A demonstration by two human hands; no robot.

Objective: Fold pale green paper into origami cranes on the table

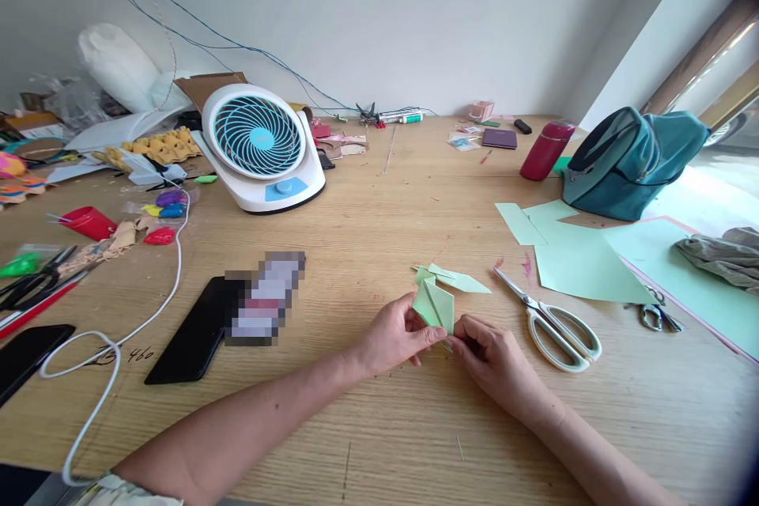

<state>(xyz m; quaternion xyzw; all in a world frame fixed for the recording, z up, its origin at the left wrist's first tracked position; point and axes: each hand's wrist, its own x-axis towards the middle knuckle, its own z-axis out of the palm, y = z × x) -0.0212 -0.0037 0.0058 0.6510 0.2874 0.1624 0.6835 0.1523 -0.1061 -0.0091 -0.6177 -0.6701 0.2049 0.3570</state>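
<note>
- On 1 wooden table, work is centred on the folded green paper, which is held just above the surface between 2 hands.
- By the left hand, the paper is gripped low down: the thumb is laid over its front face, and the other fingers are closed behind it.
- By the right hand, the lower right corner is nipped between thumb and bent forefinger, with hardly any gap left; the remaining fingers are curled in.
- The paper should be found very light and thin, stiffer along its creases, hardly slippery, and easily crumpled or torn.
- It is best taken by the lower folded edge, with light fingertip pressure; the upper points are best left unpressed.
- Counted among larger things: 1 fan, 1 teal bag, at least 3 green sheets.
- Counted among middling things: 1 red flask, 3 phone-like slabs, 1 pair of white-handled scissors.
- Counted among smaller things: 1 red cup, 1 purple booklet, 1 pointed green piece behind the held paper; whether these 2 papers are joined cannot be told.
</note>
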